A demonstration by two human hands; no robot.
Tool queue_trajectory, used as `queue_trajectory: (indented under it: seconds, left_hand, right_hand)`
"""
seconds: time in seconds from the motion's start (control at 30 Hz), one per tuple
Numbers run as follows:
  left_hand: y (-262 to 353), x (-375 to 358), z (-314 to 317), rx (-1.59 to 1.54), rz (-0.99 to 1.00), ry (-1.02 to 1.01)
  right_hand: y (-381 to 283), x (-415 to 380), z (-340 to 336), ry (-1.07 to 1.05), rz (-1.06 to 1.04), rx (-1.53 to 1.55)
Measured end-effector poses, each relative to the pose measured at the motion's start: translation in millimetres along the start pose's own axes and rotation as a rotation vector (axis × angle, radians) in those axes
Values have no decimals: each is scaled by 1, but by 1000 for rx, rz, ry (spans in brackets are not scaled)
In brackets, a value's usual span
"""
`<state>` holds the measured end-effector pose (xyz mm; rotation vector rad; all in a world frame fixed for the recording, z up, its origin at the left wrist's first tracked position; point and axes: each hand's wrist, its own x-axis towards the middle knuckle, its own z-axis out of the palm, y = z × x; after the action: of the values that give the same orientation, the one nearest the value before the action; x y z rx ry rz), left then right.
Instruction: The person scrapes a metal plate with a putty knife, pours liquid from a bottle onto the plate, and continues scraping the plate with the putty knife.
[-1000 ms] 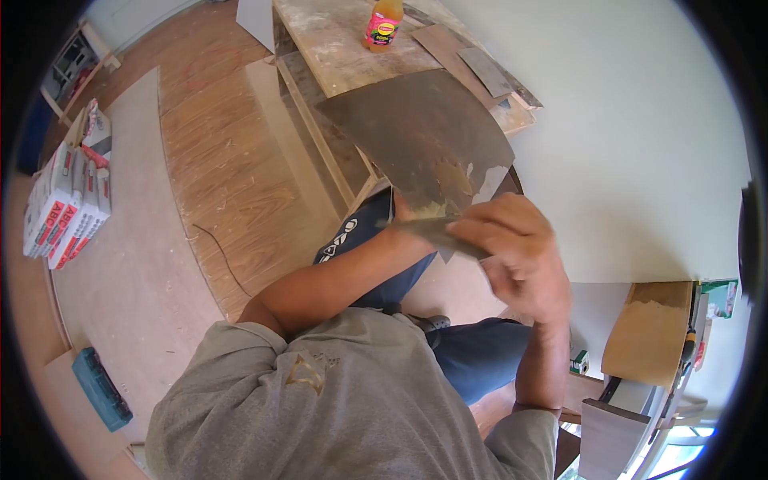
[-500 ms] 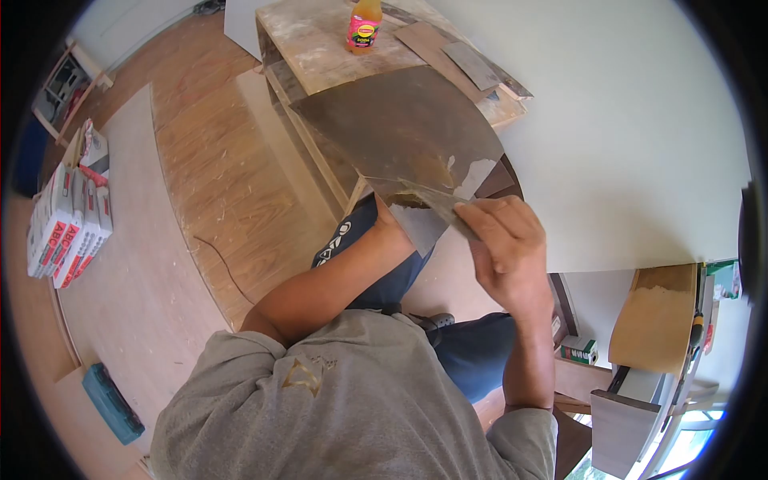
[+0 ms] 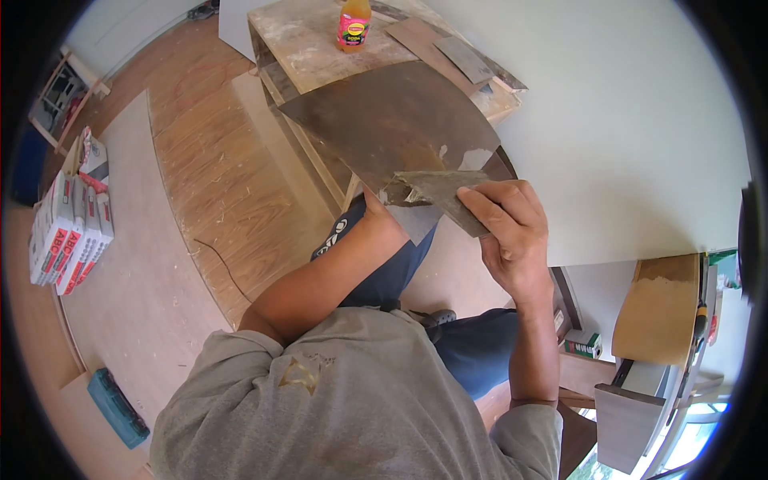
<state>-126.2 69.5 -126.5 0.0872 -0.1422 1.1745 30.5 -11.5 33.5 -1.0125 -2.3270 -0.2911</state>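
A large, thin, dark brown sheet point(image 3: 384, 112) slopes in front of me, with a pale patch near its right edge. My right hand point(image 3: 514, 232) is closed, pinching a thin, flat, grey-brown piece point(image 3: 450, 190) between thumb and fingers. Some yellowish, glue-like stuff point(image 3: 413, 194) clings to the left end of that piece, just over the sheet's near edge. My left hand point(image 3: 376, 210) reaches under the near edge of the sheet. Its fingers are hidden, so I cannot see how they grip. A light grey flap point(image 3: 416, 222) shows below the flat piece.
Behind the sheet stands a worn wooden bench point(image 3: 296, 48) carrying a drink bottle point(image 3: 353, 28) and loose thin boards point(image 3: 436, 52). A white wall point(image 3: 600, 144) rises on the right. On the floor at left are stacked ABC packs point(image 3: 68, 232) and a teal case point(image 3: 118, 408).
My right hand has turned the flat piece, so more of its face and the glue-like stuff show. The brown sheet sits slightly further left and higher in view.
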Motion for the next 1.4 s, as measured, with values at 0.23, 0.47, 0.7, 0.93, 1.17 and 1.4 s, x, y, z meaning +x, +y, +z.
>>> queue_trajectory:
  seconds: [0.23,0.47,0.7,0.93,1.17,1.4]
  left_hand:
    - [-2,1,-17,-45,-23,-66]
    - [-1,-4,-11,-53,-50,-10]
    - [-12,5,-5,-27,47,-133]
    - [-29,5,43,-115,39,12]
    - [-38,32,17,-242,82,-30]
    - [-27,21,21,-116,128,45]
  right_hand:
    - [-9,7,7,-10,11,115]
    - [-24,-1,11,34,100,75]
    - [-50,22,-12,-131,88,0]
    - [-54,29,-29,-278,197,6]
    - [-53,20,-68,-104,153,166]
    - [-22,11,-48,58,244,327]
